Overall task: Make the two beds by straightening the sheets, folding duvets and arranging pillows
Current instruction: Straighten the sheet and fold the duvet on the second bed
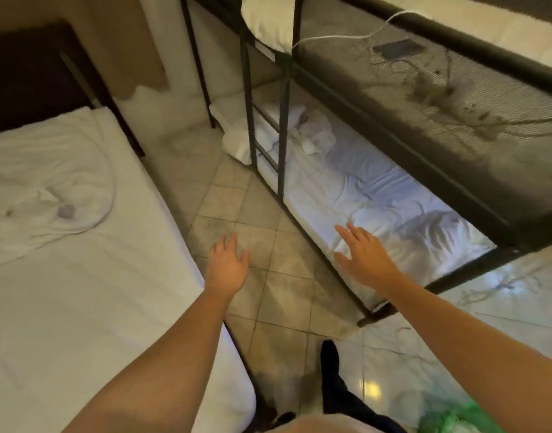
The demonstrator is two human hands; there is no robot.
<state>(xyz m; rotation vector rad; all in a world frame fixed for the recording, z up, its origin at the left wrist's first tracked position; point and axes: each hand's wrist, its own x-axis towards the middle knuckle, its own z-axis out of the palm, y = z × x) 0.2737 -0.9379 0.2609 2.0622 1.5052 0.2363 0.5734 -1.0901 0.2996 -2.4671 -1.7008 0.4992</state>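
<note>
White cloth, thin and limp, covers the lower bunk (pixel 320 232). Its sheet (pixel 340 179) lies in wrinkles, and looks light enough to slide flat under a palm or to tighten with a pull from the near hem. A crumpled bundle of bedding (pixel 313 132) sits at the far end with a pillow (pixel 237 145) slumped off the corner beside it; both look soft and easy to lift by a fistful. Across the aisle a rumpled duvet (pixel 49 189) lies on the single bed (pixel 106 301). It is bulkier and probably best taken by two corners. The left hand (pixel 228 267) and the right hand (pixel 366 257) are both spread, fingers straight, holding nothing. The right is over the bunk's near edge, and I cannot tell whether it touches. Room is tight: the tiled floor (pixel 265 242) between the beds is narrow, the ladder (pixel 268 129) bars the bunk's far half, and the upper bunk (pixel 424 89) hangs low over any reach.
</note>
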